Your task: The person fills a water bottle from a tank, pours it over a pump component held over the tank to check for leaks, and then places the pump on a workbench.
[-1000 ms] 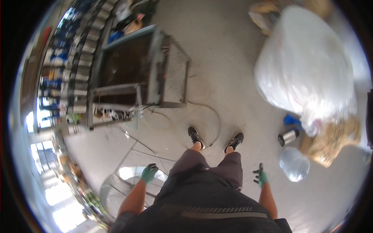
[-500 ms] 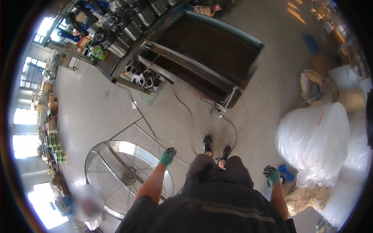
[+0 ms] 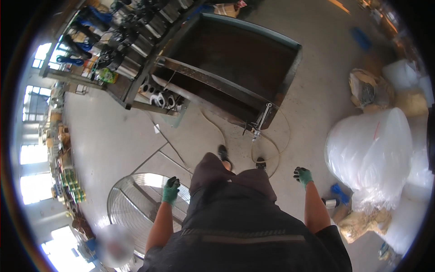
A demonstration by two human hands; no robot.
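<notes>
neither hand has taken up a thing, so i judge that no handling is in progress at this moment. no finished step can be seen on the things near the hands, and how much is left i cannot tell.

the left hand (image 3: 171, 191), in a green glove, has its fingers half bent and loose, with nothing seen between them. in the view it overlaps the edge of the fan (image 3: 140, 195), which is at the person's left side; the hand seems above it, and i see no grip on it. the right hand (image 3: 303, 176), also gloved, has fingers a little bent and apart, and holds nothing. nearest to it are the white bundle (image 3: 369, 149) and the steel cylinder (image 3: 332, 203), both to its right and apart from it.

in front stands the tank (image 3: 285, 84), dark inside. to its left, motors (image 3: 129, 65) fill the rack.

on the floor, the hose (image 3: 279, 156) makes a loop close to the shoes (image 3: 224, 154), and could, i think, catch a foot. the pipes (image 3: 149, 158) beside the fan may hinder a step to the left.
</notes>
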